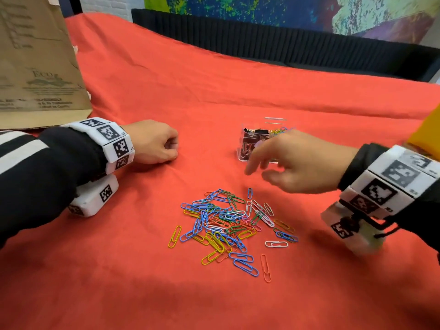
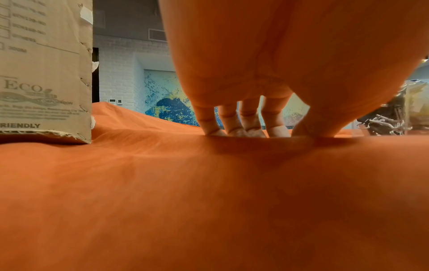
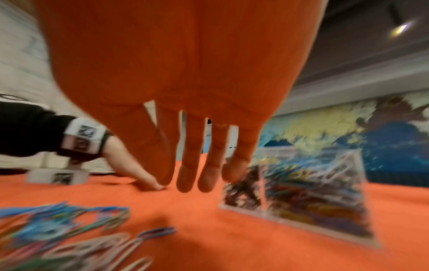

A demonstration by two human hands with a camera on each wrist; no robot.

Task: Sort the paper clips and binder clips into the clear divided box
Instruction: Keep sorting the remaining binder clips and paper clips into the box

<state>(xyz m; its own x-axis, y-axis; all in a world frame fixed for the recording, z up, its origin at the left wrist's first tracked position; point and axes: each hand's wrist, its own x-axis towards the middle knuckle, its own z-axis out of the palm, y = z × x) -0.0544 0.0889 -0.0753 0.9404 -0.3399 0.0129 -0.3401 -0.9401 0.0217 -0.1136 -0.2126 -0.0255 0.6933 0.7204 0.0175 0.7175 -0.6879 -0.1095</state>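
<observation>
Red cloth (image 1: 238,86), right hand (image 1: 302,163) between clear divided box (image 1: 247,144) and paper clips (image 1: 228,222)

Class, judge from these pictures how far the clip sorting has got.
Done: the clear divided box holds binder clips and some coloured clips. In hand: nothing; the right hand hovers open, the left hand rests curled on the cloth. Left: the pile of paper clips.

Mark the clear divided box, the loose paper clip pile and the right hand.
clear divided box (image 1: 245,148), head view, its near-left clear wall.
loose paper clip pile (image 1: 228,222), head view, middle of the heap.
right hand (image 1: 297,160), head view, back of the hand.
</observation>
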